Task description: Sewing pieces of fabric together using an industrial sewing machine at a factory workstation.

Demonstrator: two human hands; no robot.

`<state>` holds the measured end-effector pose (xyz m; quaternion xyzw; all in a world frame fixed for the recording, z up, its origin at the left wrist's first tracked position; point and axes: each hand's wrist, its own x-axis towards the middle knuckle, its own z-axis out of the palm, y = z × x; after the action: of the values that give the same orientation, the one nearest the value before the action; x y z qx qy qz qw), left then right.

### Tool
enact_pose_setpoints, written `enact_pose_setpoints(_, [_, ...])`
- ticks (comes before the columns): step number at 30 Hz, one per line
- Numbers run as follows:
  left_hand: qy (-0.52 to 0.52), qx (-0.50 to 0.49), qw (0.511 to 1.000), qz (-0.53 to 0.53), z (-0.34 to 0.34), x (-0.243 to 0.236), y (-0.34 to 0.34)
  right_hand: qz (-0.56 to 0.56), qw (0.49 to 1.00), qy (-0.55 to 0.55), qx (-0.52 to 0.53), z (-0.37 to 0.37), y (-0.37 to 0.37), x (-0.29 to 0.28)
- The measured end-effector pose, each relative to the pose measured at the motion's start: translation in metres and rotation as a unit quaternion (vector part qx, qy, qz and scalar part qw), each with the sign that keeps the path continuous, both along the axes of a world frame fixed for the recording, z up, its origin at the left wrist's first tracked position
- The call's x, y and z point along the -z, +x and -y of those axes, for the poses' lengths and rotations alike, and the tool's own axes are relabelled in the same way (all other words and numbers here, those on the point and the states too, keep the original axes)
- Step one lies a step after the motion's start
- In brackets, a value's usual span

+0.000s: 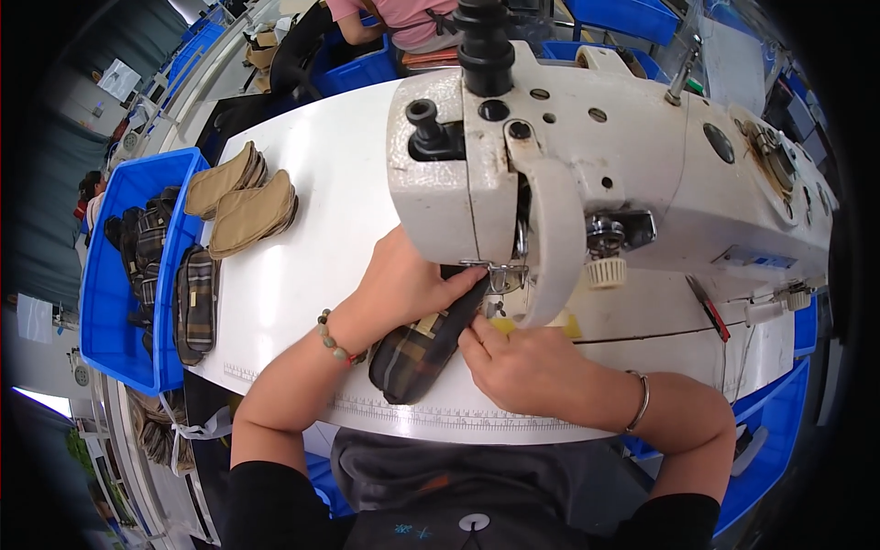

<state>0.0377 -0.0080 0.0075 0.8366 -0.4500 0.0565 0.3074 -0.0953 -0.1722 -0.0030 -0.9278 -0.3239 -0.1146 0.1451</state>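
Under the needle end of a white sewing machine (632, 137) lies a plaid fabric piece (403, 362) with a dark edge and a small pale label. It slants from the presser foot (504, 279) toward the front edge of the table. My left hand (403, 280) is closed on its upper end, the thumb pressed along the dark edge close to the foot; its other fingers are partly hidden. Lower on the other side, my right hand (527, 365) pinches the edge of the same piece between thumb and curled fingers. The needle's tip cannot be made out.
At left, a blue bin (128, 353) holds several dark plaid pieces; another plaid piece (195, 307) stands against it. Stacked tan, sole-shaped pieces (252, 215) lie on the white table (302, 156). Red-handled snippers (708, 308) lie right of the machine. Another person (417, 23) sits beyond.
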Motion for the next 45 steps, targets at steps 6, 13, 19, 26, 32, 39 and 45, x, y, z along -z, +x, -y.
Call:
enact_pose_setpoints(6, [0.009,-0.005,1.0,-0.006,-0.002,0.001,-0.001,0.032,0.999,-0.003,0.014,-0.001,-0.004,-0.001])
enact_pose_setpoints(13, [0.019,-0.01,0.999,-0.029,-0.001,-0.003,-0.002,0.096,0.995,-0.003,-0.016,-0.005,-0.003,0.014])
enact_pose_setpoints(19, [0.028,-0.023,0.999,-0.014,0.001,-0.007,-0.003,0.215,0.976,-0.027,-0.036,-0.005,0.008,0.023])
enact_pose_setpoints(26, [0.041,-0.027,0.999,0.005,0.004,-0.006,-0.003,0.18,0.982,-0.002,-0.055,-0.002,0.004,0.021])
enact_pose_setpoints(32, [0.061,-0.056,0.995,-0.06,0.001,-0.013,-0.009,0.173,0.985,-0.019,-0.021,0.003,0.006,0.014])
enact_pose_setpoints(39, [0.126,-0.08,0.989,-0.005,-0.001,-0.014,-0.019,0.125,0.992,-0.024,-0.004,0.003,0.0,0.013])
enact_pose_setpoints(45, [0.098,0.061,0.99,0.076,-0.018,-0.013,-0.048,0.127,0.983,-0.129,0.001,-0.002,-0.013,0.006])
